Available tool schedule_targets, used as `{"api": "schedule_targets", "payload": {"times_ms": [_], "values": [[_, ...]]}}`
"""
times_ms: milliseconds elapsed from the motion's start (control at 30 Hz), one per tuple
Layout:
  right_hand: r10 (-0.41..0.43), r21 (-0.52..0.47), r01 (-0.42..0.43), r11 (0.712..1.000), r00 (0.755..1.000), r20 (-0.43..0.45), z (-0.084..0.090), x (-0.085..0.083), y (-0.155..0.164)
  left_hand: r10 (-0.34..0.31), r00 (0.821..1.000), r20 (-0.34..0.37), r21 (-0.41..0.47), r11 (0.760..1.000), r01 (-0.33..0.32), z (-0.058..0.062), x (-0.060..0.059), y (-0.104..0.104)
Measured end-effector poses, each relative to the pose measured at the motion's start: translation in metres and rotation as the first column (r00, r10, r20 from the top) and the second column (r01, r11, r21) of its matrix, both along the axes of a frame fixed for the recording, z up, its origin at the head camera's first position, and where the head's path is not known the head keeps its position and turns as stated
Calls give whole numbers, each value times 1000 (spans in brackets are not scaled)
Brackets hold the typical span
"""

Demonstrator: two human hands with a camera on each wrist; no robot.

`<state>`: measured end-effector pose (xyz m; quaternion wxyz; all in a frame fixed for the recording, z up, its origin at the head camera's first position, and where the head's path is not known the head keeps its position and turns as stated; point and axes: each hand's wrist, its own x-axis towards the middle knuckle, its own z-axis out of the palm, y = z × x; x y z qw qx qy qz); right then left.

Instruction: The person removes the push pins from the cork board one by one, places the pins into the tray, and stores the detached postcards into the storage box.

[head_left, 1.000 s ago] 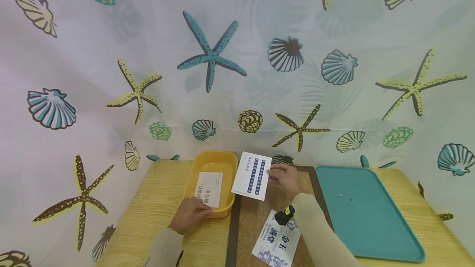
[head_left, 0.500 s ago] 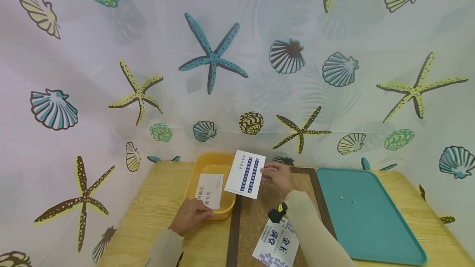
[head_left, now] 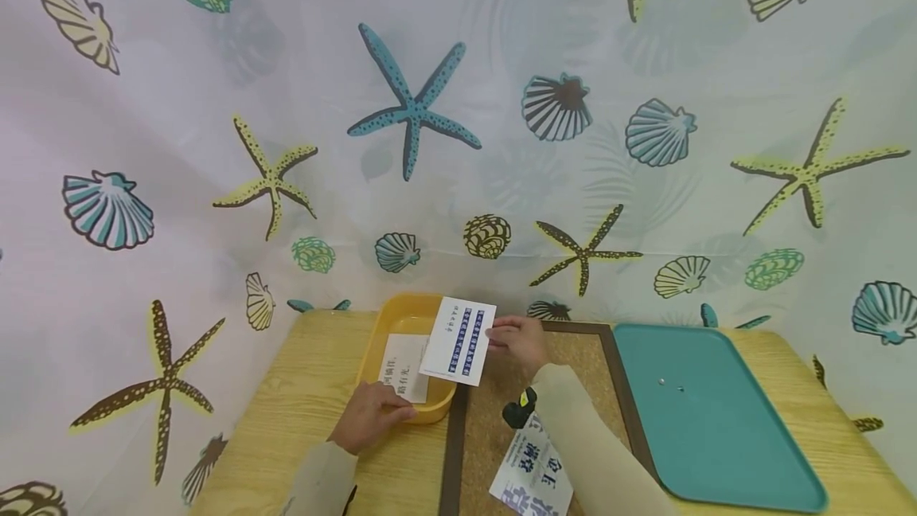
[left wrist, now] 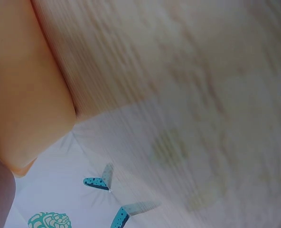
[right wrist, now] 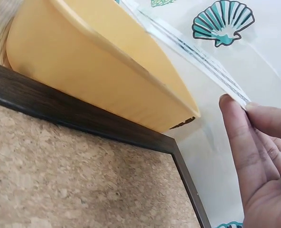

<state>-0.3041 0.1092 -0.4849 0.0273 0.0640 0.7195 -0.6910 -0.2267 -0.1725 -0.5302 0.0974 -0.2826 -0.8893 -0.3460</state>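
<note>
The right hand (head_left: 517,341) pinches a white card (head_left: 458,340) by its right edge, finger and thumb tight on the paper, and holds it in the air over the right rim of the yellow tub (head_left: 402,317). In the right wrist view the card (right wrist: 192,50) shows edge-on above the tub (right wrist: 98,71), with only the fingertips (right wrist: 233,107) on it. The left hand (head_left: 371,415) rests on the tub's near rim, fingers over the edge; whether that grip truly clamps the rim I cannot tell, and the left wrist view is too blurred to help.

Such a thin hold on one edge could let the card droop or slip, I think. Half of it hangs outside the rim, so a loose release might leave it propped on the rim or dropped onto the cork board (head_left: 566,357) rather than flat in the tub. If the left hand eases off, a nudge from the card could shift the light tub on the tabletop (head_left: 286,412).

Counted: three cards — one held, one lying in the tub (head_left: 404,357), one on the cork board near the right sleeve (head_left: 533,476). One tub, one cork board, one teal tray (head_left: 716,420) with two tiny specks on it.
</note>
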Motion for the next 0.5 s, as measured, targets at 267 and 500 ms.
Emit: {"api": "schedule_targets", "payload": {"times_ms": [267,500], "values": [[13,-26,-12,1000,999,35,2,-1,-10,44,998,35,-28,999,-43,-3,0,0],[60,-13,-59,998,998,9,8,-5,-19,51,998,29,-33,998,-50,0,-1,1]]}}
